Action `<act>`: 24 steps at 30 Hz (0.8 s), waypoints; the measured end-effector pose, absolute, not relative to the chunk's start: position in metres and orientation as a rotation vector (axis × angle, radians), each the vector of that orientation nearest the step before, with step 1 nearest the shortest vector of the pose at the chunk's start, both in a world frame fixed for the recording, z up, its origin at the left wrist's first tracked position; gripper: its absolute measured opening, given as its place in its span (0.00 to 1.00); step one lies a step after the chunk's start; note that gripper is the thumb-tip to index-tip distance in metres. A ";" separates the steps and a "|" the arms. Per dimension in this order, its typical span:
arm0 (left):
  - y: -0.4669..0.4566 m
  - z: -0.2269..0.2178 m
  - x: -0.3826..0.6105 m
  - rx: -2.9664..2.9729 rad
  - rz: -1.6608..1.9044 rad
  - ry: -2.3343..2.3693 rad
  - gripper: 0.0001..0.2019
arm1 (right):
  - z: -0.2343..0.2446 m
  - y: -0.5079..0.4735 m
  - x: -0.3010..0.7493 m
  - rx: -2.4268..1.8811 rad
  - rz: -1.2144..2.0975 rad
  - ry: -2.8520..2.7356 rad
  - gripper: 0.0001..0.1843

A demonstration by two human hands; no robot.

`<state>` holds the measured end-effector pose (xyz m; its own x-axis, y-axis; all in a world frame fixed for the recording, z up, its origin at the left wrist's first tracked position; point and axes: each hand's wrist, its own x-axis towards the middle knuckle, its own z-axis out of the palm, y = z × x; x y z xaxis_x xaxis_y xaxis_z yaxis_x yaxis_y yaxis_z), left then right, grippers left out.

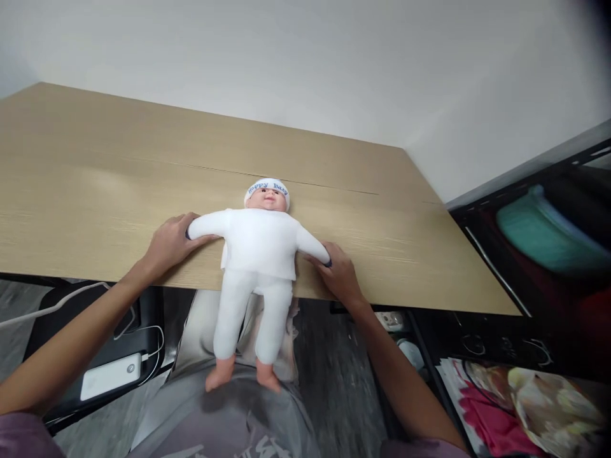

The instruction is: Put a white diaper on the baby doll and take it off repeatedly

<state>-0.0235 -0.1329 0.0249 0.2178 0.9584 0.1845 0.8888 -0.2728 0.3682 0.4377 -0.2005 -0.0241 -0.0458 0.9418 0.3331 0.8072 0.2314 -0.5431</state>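
A pale wall [267, 63] is filling the top of the head view, and a wooden table [119, 210] is stretching across the middle of the frame. A doll [260, 238] in white clothes is lying at the centre, on the table's front edge, its legs [231, 312] extending past it. The left hand [174, 243], left of centre, is curling around the end of one sleeve [210, 222]; the right hand [338, 270], right of centre, is clasping the other, partly hidden beneath it.

With the lower body overhanging, the doll could be sliding toward the bottom of the frame if both grips were loosening. Uneven pulling would probably be twisting the torso or straining a sleeve.

The doll's long axis is running nearly vertically, leaning slightly right at the top: the white cap [267, 183] is pointing toward the upper middle, the feet [220, 374] toward the bottom, the front is facing the camera, and the arms are spreading left and right.
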 end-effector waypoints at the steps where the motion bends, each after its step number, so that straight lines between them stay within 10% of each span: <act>1: -0.122 0.022 -0.022 2.300 0.585 1.776 0.42 | -0.025 -0.187 0.437 -1.604 0.272 -1.866 0.36; 24: 0.135 -0.010 0.003 2.230 1.077 1.951 0.49 | -0.045 0.094 0.441 -1.550 -0.117 -1.739 0.44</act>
